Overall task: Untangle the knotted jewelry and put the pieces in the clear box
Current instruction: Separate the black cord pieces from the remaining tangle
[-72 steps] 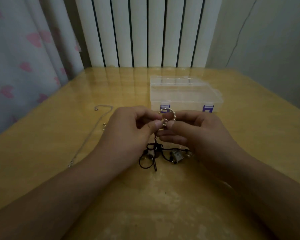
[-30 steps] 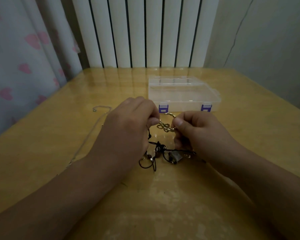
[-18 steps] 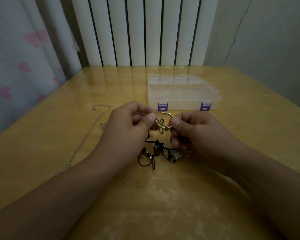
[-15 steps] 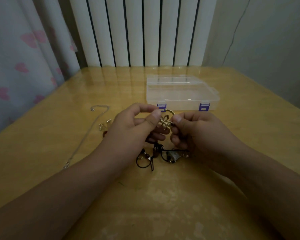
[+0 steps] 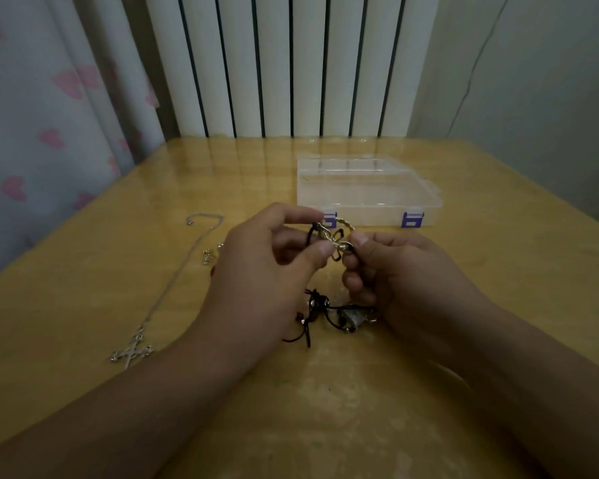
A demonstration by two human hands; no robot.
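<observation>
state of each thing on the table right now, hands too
clear box: lid shut, both purple latches down
gold piece: held up, pinched from both sides, black cord looped through
left hand: pinching the gold piece
right hand: pinching the gold piece
black cord tangle: knotted, on table
cross necklace: laid out, free

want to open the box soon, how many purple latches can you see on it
2, both on the clear box's near front edge: one latch at the left, partly behind the held gold jewelry, one latch at the right.
</observation>
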